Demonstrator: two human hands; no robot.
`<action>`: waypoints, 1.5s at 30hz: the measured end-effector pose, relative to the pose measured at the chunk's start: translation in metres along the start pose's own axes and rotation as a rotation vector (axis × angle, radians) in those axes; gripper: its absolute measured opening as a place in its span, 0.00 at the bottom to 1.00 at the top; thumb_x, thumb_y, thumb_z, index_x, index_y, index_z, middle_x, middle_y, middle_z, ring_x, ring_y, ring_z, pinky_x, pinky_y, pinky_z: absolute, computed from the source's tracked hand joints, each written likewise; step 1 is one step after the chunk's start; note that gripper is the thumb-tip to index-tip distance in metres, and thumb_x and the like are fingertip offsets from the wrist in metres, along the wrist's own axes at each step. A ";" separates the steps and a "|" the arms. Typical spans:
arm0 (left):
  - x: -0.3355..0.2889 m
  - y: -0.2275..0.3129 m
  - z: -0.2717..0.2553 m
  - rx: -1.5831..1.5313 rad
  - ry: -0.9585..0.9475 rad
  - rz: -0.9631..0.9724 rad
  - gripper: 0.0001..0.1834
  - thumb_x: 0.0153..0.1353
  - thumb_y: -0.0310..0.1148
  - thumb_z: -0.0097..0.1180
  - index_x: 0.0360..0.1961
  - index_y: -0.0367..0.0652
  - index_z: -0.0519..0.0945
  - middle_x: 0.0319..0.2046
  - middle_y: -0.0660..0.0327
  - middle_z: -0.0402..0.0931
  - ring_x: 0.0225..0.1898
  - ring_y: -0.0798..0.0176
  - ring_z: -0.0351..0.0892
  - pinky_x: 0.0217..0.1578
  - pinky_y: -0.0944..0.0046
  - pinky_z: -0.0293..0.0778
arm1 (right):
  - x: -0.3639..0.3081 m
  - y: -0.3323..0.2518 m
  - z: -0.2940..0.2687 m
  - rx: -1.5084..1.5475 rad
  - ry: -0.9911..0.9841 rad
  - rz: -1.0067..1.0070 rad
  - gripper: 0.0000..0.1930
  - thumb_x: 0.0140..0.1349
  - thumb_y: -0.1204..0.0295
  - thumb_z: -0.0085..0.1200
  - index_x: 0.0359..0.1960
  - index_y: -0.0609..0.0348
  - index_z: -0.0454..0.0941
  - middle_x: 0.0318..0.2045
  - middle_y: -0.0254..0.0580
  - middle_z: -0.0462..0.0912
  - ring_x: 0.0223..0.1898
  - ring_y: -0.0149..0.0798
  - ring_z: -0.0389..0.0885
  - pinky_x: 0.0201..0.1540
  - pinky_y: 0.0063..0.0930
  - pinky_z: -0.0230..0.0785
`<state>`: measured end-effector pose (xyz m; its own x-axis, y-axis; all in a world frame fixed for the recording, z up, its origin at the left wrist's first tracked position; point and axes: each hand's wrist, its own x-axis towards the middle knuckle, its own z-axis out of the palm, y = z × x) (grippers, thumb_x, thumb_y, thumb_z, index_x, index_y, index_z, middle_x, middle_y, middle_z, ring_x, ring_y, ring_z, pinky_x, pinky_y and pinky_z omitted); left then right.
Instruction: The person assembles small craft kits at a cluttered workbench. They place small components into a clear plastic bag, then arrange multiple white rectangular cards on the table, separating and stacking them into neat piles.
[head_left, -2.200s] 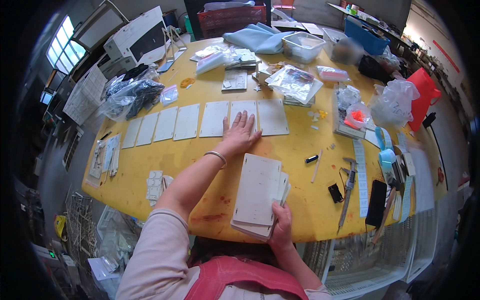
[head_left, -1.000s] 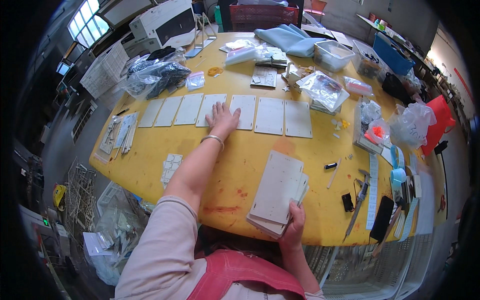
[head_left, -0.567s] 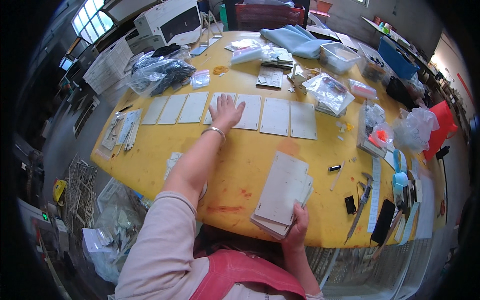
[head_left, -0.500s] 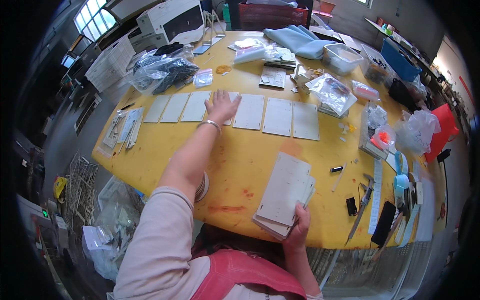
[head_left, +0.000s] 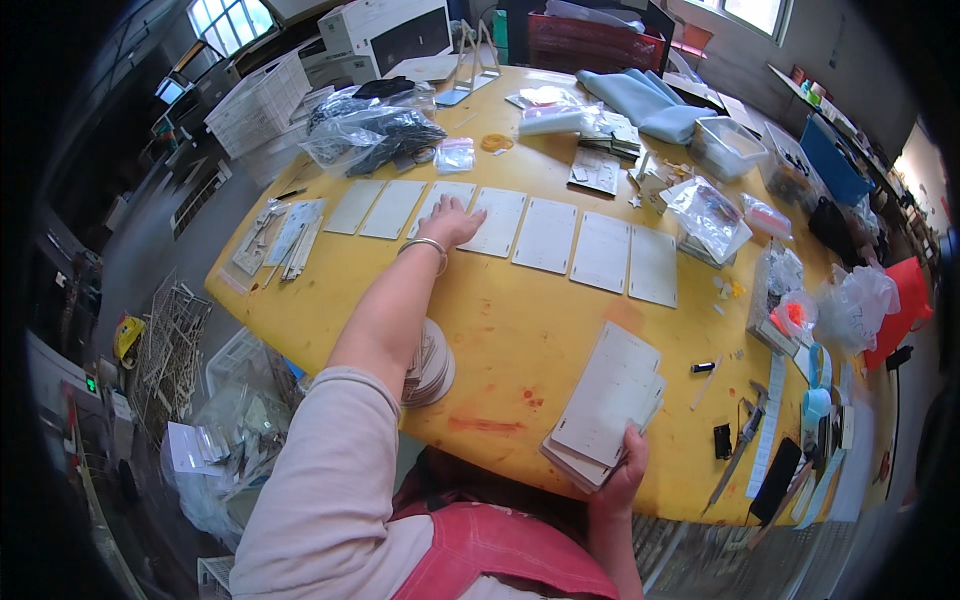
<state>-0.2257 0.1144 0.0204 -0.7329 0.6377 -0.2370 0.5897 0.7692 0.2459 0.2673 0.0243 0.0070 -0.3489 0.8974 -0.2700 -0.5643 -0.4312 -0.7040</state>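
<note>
1. The yellow tabletop (head_left: 490, 345) carries everything here; its near edge lies close to the held stack, so a loosened grip might let panels slide off.
2. A row of seven pale panels (head_left: 600, 252) lies across the middle, set nearly side by side. A sideways brush of the wrist could push one askew or onto its neighbour.
3. The stack of similar panels (head_left: 606, 393) sits near that edge, its sheets unevenly fanned. The right hand (head_left: 626, 463) is closed on its lower right side — with so uneven a pile, the top ones could slip.
4. The pile of round discs (head_left: 432, 368) stands just beside the left forearm, which might topple it if drawn back low.
5. The left hand (head_left: 452, 222), empty with fingers spread, is over the third panel from the left; whether it presses, I cannot tell.
6. The small dark cylinder (head_left: 703, 368), right of the stack, could roll if bumped.
</note>
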 end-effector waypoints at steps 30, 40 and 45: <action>0.017 -0.192 -0.023 -0.084 0.246 -0.243 0.45 0.73 0.64 0.40 0.81 0.48 0.50 0.83 0.55 0.38 0.83 0.52 0.35 0.75 0.28 0.37 | 0.004 0.008 0.000 -0.045 0.050 -0.047 0.20 0.74 0.64 0.46 0.61 0.63 0.72 0.53 0.45 0.81 0.54 0.42 0.82 0.59 0.40 0.75; -0.048 -0.195 -0.122 -0.292 0.538 -0.025 0.45 0.71 0.59 0.52 0.79 0.45 0.56 0.81 0.50 0.49 0.81 0.48 0.49 0.75 0.33 0.45 | 0.007 0.011 -0.006 -0.057 -0.050 -0.084 0.22 0.74 0.61 0.47 0.61 0.64 0.74 0.53 0.47 0.83 0.54 0.45 0.84 0.60 0.41 0.76; -0.124 -0.089 -0.137 -0.459 0.374 0.597 0.37 0.70 0.46 0.60 0.74 0.39 0.66 0.74 0.48 0.66 0.75 0.46 0.63 0.73 0.54 0.59 | 0.001 0.004 0.002 -0.045 -0.029 -0.075 0.19 0.71 0.65 0.49 0.58 0.64 0.73 0.48 0.45 0.82 0.50 0.41 0.83 0.56 0.38 0.76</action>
<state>-0.2337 -0.0389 0.1568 -0.4532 0.8149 0.3613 0.7768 0.1623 0.6084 0.2630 0.0230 0.0055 -0.3286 0.9238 -0.1964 -0.5560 -0.3573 -0.7505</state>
